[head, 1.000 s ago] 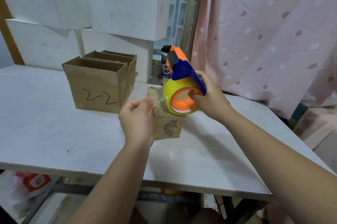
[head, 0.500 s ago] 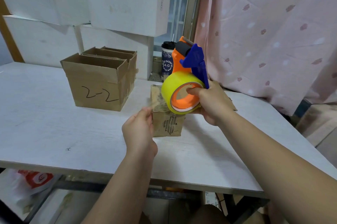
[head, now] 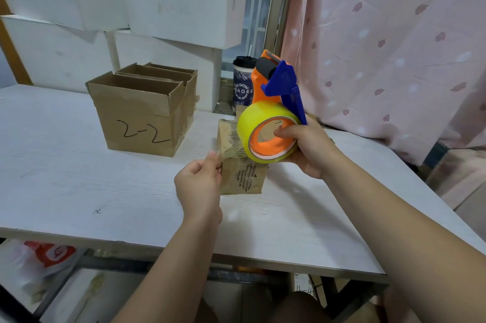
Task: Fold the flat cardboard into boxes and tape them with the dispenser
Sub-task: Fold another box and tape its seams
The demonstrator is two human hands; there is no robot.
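While gripping the orange-and-blue plastic tape dispenser, yellow roll loaded, at frame centre in the right hand, pinches the clear tape strip with the curled left hand at the left edge of the small brown cardboard box, just below centre. Sits on white table; open brown cardboard box marked 2-2 at centre left.

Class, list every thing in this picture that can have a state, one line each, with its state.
tape dispenser: held upright, loaded with yellow tape
left hand: pinches the tape end
right hand: grips the tape dispenser
small box: folded, top closed, surface torn
box marked 2-2: top open
cup: lidded
curtain: drawn
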